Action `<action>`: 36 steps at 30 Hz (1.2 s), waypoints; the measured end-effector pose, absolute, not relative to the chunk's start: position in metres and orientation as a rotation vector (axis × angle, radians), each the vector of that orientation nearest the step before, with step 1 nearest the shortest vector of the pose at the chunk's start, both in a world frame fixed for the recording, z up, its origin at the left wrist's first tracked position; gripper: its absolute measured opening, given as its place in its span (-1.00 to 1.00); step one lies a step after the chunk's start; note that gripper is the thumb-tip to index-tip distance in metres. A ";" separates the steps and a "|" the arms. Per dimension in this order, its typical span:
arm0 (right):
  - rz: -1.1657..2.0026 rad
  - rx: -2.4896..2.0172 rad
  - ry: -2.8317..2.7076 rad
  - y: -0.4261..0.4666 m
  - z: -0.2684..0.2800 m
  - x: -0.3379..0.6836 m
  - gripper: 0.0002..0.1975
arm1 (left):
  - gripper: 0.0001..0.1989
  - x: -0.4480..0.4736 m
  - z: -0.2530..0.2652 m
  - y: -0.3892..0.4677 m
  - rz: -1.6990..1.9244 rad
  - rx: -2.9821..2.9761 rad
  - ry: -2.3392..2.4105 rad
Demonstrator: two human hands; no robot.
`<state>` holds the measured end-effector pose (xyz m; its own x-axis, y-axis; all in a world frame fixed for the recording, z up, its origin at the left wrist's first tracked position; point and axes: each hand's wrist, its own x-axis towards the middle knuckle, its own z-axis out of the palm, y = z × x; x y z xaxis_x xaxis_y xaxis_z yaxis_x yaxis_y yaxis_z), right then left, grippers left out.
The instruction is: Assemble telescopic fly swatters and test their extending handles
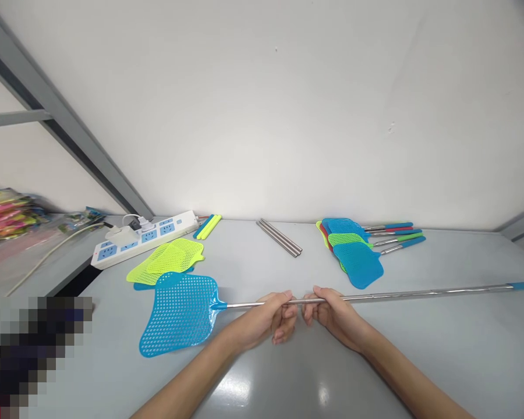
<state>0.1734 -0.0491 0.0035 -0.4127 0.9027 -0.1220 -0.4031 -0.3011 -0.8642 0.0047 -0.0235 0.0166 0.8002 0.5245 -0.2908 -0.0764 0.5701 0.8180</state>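
A blue fly swatter (181, 314) with a long, drawn-out metal rod lies across the view, its mesh head at the left and its blue handle at the far right. My left hand (279, 314) is closed round the rod to the right of the head. Close beside it, my right hand (327, 308) pinches the same rod between thumb and fingers. The rod is held just above the table, roughly level. Behind my left forearm, yellow mesh swatter heads (170, 259) overlap with blue ones partly hidden beneath.
Several metal tubes (279, 237) lie near the wall. Finished-looking swatters (358, 262) in blue, green and red are piled back right. Yellow and blue handle sleeves (208, 227) rest beside a white power strip (144, 238). Bagged colourful items (9, 215) sit far left.
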 end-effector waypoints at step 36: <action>1.941 -0.873 -0.986 -0.057 -0.011 0.161 -0.44 | -0.52 0.007 0.013 -0.029 0.210 0.861 0.497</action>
